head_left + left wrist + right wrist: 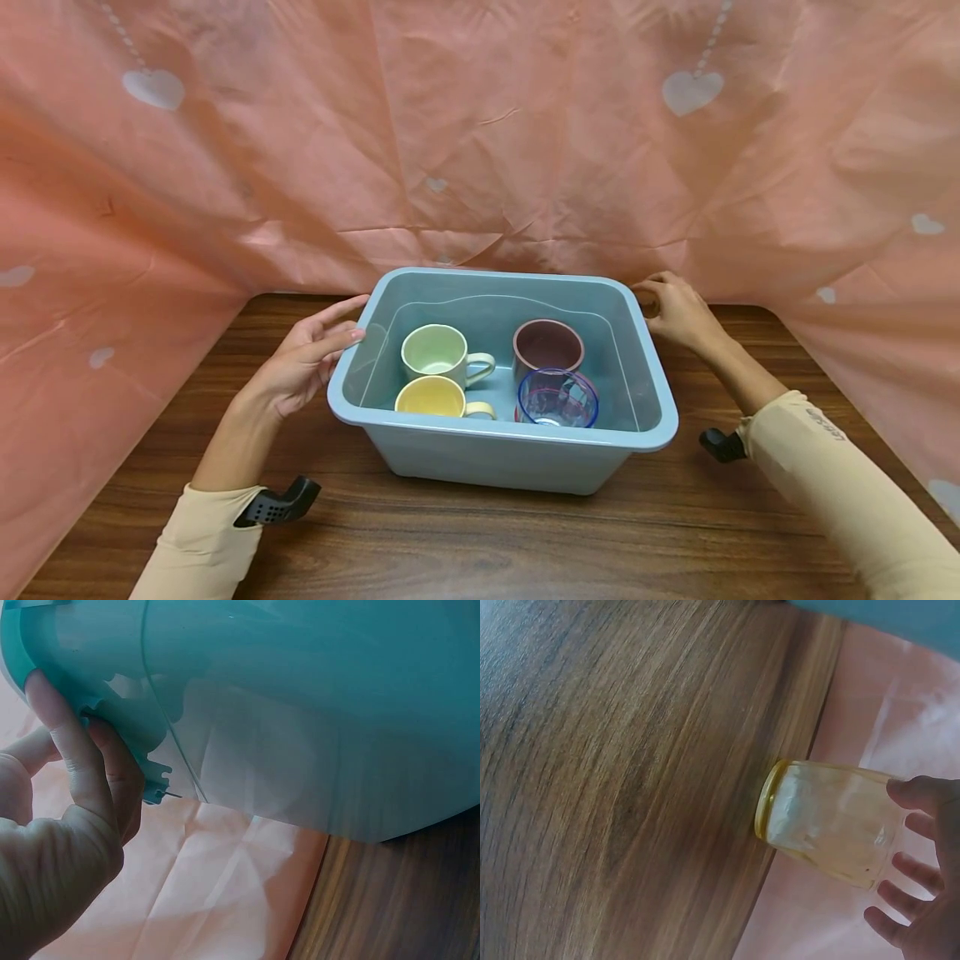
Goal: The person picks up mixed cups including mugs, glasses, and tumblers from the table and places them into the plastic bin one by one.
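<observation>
A light blue plastic tub (487,458) stands on the wooden table. Inside it are a pale green mug (435,350), a yellow mug (429,396), a mauve-brown cup (547,337) and a clear glass (558,404) with a blue rim. My left hand (303,358) grips the tub's left rim, as the left wrist view also shows. Beyond the tub's right side, my right hand (678,312) is at a clear amber glass (829,825). Its fingers are spread near the glass's mouth and the thumb overlaps its side. Whether the glass rests on the table is unclear.
A pink curtain (480,167) with white hearts hangs behind the table (420,533) and along both sides. Black wrist mounts (281,502) stick out from both sleeves. The table's far edge lies close behind the tub and the amber glass.
</observation>
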Demonstrator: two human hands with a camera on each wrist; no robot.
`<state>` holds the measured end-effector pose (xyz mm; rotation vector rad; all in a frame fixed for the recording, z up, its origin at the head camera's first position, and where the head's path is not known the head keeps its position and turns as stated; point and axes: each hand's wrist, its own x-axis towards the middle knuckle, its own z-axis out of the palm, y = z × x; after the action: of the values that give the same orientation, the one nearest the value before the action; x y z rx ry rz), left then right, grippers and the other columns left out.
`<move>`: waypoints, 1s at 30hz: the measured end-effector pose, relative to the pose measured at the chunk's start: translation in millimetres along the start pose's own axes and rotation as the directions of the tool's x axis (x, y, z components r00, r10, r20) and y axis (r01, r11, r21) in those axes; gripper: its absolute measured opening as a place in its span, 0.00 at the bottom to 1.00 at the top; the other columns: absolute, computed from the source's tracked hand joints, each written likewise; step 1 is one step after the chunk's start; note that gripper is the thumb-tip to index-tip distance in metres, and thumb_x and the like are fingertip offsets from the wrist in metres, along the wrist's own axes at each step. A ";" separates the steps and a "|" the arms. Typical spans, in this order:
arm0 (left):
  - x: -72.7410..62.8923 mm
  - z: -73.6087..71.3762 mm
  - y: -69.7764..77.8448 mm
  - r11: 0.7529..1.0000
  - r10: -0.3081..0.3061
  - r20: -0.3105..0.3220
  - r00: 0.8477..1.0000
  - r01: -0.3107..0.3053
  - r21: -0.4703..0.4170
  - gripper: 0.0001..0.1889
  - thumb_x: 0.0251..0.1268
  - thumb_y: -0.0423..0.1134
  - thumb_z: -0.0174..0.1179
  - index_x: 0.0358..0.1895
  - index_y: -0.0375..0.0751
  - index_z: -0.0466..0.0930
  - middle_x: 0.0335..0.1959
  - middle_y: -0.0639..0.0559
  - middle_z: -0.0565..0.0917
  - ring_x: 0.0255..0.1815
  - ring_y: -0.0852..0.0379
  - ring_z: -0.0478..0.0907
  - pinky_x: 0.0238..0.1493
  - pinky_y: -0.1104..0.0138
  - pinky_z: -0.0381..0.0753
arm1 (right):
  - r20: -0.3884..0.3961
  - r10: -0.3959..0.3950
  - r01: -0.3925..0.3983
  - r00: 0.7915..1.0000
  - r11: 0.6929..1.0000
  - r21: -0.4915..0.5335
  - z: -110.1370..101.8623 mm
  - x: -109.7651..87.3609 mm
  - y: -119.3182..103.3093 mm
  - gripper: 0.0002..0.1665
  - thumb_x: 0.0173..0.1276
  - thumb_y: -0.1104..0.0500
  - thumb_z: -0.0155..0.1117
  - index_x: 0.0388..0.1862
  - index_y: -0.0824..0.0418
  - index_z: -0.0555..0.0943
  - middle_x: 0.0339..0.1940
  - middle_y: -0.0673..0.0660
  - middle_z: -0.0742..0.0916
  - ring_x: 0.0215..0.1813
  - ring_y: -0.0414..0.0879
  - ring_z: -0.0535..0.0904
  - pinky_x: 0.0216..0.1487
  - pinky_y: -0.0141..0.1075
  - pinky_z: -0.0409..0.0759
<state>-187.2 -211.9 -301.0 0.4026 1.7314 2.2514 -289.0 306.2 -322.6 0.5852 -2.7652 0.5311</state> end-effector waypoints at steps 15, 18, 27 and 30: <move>-0.9 0.3 -0.3 1.000 0.004 0.005 1.000 -0.004 0.006 0.30 0.80 0.28 0.54 0.79 0.36 0.55 0.46 0.46 0.84 0.37 0.60 0.85 0.39 0.68 0.89 | 0.019 0.034 -0.035 0.999 0.997 0.062 7.9 5.2 11.0 0.34 0.61 0.63 0.73 0.65 0.75 0.76 0.60 0.77 0.79 0.64 0.71 0.72 0.65 0.66 0.71; -0.6 0.1 0.0 1.000 0.009 0.009 1.000 -0.010 0.006 0.30 0.80 0.28 0.53 0.79 0.36 0.55 0.46 0.46 0.85 0.37 0.60 0.85 0.39 0.68 0.89 | -0.004 0.031 -0.030 1.000 0.997 0.071 8.7 6.7 13.2 0.35 0.60 0.65 0.73 0.65 0.76 0.76 0.59 0.78 0.79 0.59 0.70 0.74 0.59 0.64 0.74; 0.0 0.5 0.2 1.000 -0.004 -0.008 1.000 0.004 0.010 0.30 0.80 0.28 0.54 0.79 0.37 0.56 0.47 0.46 0.85 0.39 0.59 0.86 0.40 0.67 0.89 | -0.094 0.002 0.008 0.996 0.994 0.106 10.4 5.9 15.3 0.35 0.55 0.68 0.74 0.64 0.76 0.77 0.52 0.77 0.80 0.48 0.64 0.74 0.44 0.52 0.71; 0.0 0.9 0.5 1.000 -0.007 -0.016 1.000 0.007 0.013 0.30 0.80 0.28 0.54 0.79 0.37 0.56 0.48 0.45 0.85 0.39 0.59 0.86 0.40 0.67 0.89 | -0.101 0.018 -0.005 0.995 0.992 0.125 8.5 4.9 13.2 0.36 0.55 0.68 0.74 0.64 0.75 0.77 0.55 0.78 0.80 0.50 0.66 0.74 0.47 0.56 0.72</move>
<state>-186.9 -211.2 -300.3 0.3816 1.7530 2.2455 -300.6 312.4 -332.5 0.5531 -2.6550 0.7201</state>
